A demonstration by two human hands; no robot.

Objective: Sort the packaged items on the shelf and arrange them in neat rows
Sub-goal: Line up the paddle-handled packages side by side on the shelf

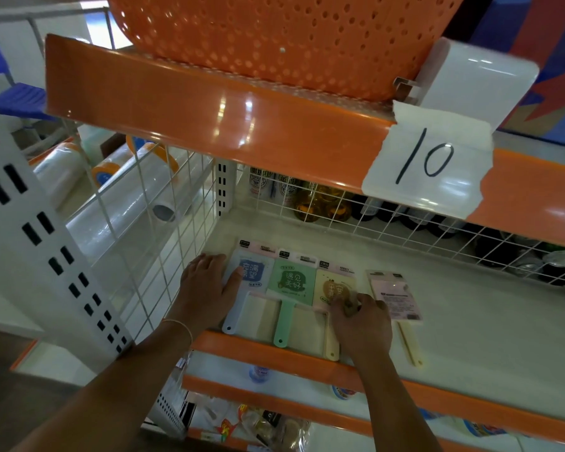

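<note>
Four packaged items (293, 282) lie on shelf (470, 321); two hands (206, 285) touch them.

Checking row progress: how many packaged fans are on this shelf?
4: blue fan under left hand, green fan beside it, yellow fan under right hand, pink-backed fan apart, rightmost.

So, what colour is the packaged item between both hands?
The middle packaged fan is green, seen in the head view.

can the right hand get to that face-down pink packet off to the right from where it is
Probably yes. The right hand pinches the yellow fan packet, and the face-down pink packet lies just beside it on bare shelf, nothing between them.
</note>
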